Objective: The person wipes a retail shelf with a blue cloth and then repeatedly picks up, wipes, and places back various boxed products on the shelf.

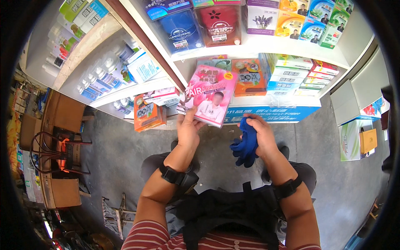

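Reading the view as a clock face, the pink box [210, 98] sits just inside twelve, tilted, in front of the white shelf [266, 45]. The left hand [189, 128], close by the centre toward nine, pinches its lower left corner, thumb laid on the printed front and the other fingers tucked mostly out of sight beneath. The right hand [264, 135], at three, is closed round a bunched blue cloth bundle [246, 146], possibly gloves, thumb over the top and fingers curled, its loose ends hanging toward four; cloth and box are apart. As to progress, the box is gripped and its front turned upward, yet it has not been set down, and I cannot tell whether its far edge touches the shelf. Its visible faces look closed, so I judge that no opening has been done. Around it, goods already stand in place: an orange box [248, 79] between one and two, stacked cartons [293, 77] at two, blue and red packets [180, 32] near twelve, and another orange box [146, 113] between nine and ten
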A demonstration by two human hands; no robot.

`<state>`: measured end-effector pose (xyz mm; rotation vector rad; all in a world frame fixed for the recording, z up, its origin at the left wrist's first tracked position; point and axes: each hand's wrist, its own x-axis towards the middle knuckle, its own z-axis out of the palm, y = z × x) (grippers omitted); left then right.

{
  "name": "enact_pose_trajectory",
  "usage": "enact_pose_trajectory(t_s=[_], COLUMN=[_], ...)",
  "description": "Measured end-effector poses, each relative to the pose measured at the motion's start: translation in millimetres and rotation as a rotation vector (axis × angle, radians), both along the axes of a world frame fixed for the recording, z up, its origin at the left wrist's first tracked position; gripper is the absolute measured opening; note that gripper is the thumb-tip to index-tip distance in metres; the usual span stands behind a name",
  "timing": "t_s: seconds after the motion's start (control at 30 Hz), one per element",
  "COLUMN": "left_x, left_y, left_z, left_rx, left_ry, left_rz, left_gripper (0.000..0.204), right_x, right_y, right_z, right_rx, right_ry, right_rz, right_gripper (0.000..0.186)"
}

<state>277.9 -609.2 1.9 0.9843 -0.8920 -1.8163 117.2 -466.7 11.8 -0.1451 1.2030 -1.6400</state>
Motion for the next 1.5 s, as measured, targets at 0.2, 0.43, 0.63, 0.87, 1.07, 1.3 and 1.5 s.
enact_pose_trajectory(t_s=[0.2, 0.43, 0.63, 0.87, 1.07, 1.3, 1.5], left_x=[50, 65, 37, 7, -16, -18, -4], left_y=[6, 11, 25, 20, 5, -23, -30], left_z=[22, -39, -137, -197, -208, -215, -232], left_rx=[-0.549, -0.766, -1.080, -1.141, -1.513, -1.510, -1.402], left_ry=[0.028, -0.820, -1.282, -1.321, -1.282, -1.543, -1.431], left_rz=[-0.143, -0.600, -0.945, -0.937, -0.836, -0.964, -0.698], left_gripper=[0.042, 0.036, 0.042, 0.035, 0.031, 0.026, 0.041], right_x=[-28, -31, -25, -35, -43, -43, -33], right_y=[12, 32, 35, 44, 57, 66, 61], right_z=[4, 14, 17, 18, 18, 6, 2], right_rx=[-0.001, 0.075, 0.018, 0.026, 0.054, 0.059, 0.073], right_ry=[0.133, 0.284, 0.285, 0.294, 0.346, 0.423, 0.469], right_rz=[-0.109, -0.124, -0.011, -0.030, -0.045, -0.026, 0.035], right_gripper=[0.029, 0.025, 0.024, 0.025, 0.025, 0.026, 0.025])
